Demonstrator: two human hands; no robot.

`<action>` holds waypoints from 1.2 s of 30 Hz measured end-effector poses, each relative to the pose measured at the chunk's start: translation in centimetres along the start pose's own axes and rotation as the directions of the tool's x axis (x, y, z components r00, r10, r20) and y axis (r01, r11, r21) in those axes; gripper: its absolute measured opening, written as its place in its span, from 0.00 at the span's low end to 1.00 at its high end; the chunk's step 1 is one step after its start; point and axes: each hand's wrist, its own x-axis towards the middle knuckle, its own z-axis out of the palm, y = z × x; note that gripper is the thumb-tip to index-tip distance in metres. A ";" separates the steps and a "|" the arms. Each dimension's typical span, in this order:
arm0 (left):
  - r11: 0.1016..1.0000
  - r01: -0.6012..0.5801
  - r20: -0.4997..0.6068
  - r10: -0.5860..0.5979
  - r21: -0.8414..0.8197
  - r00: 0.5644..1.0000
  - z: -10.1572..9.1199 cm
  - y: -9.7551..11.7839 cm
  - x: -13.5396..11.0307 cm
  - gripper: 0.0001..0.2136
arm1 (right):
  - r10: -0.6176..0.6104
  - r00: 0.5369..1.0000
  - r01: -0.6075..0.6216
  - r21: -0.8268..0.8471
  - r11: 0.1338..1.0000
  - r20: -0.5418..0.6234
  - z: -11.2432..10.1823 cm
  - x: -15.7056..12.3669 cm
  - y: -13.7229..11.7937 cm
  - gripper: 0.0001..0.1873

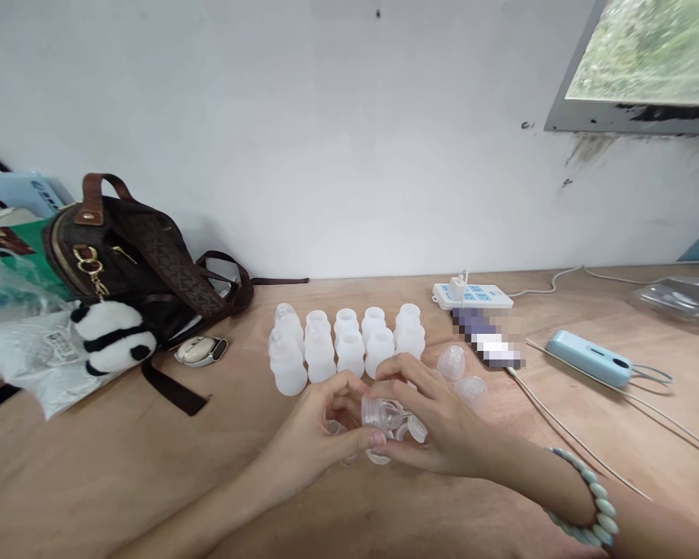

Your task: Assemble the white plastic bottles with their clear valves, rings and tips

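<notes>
In the middle of the table my left hand and my right hand meet, fingers curled around a clear plastic bottle cap with a ridged collar. My left thumb and fingers pinch the collar, while my right hand closes round its other end. Small clear and white plastic pieces show by the right palm; whether they are held or lie below, I cannot tell. Just beyond my hands stand two rows of frosted white plastic bottles. Clear tops sit on the leftmost bottles; the others are mostly open-necked.
Two clear domes lie right of the bottles. Beyond them are a phone, a white power strip and a light blue power bank with cables. At left stand a brown backpack, a panda plush and an earbud case.
</notes>
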 end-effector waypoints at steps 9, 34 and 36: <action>0.921 -0.028 -0.078 0.063 0.388 0.995 -0.6 1.1 0.0 0.11 | 0.171 0.985 -0.169 -0.046 0.984 0.023 -1.4 0.3 1.5 0.17; 0.738 -0.068 -0.038 0.126 0.671 0.991 -0.9 1.0 -0.4 0.09 | 0.314 0.775 -0.177 -0.288 0.941 0.549 -0.5 0.3 1.9 0.13; 0.728 -0.088 -0.022 0.140 0.680 0.990 -0.8 1.1 -0.6 0.09 | 0.341 0.795 -0.214 -0.294 0.932 0.503 -1.3 0.7 1.6 0.10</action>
